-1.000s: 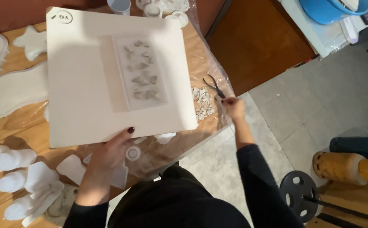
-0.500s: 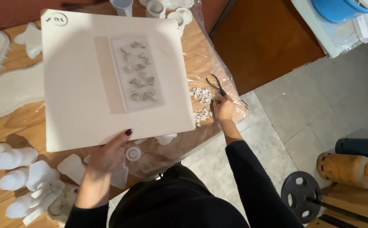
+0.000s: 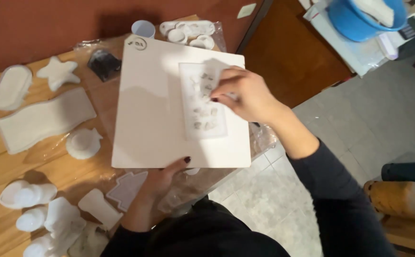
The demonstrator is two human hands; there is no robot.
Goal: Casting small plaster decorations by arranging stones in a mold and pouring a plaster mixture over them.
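A square white board (image 3: pixel 155 109) lies tilted over the wooden table (image 3: pixel 50 171). My left hand (image 3: pixel 162 178) grips its near edge, thumb on top. A translucent rectangular mould (image 3: pixel 202 119) with several small cavities rests on the board's right half. My right hand (image 3: pixel 245 93) hovers over the upper part of the mould. Its fingertips are bunched together and touch the mould's surface. I cannot see whether they pinch anything.
White cast shapes surround the board: a star (image 3: pixel 57 72), an oval (image 3: pixel 11 86), a long wavy slab (image 3: pixel 43 119), a round shell (image 3: pixel 83 143) and a house-shaped mould (image 3: pixel 126 189). A white cup (image 3: pixel 143 28) stands behind. A blue bucket (image 3: pixel 364 19) sits at upper right above tiled floor.
My right hand left the small pieces and pliers at the table's right edge and swung left onto the mould. The view moved, so the board sits further right in frame.
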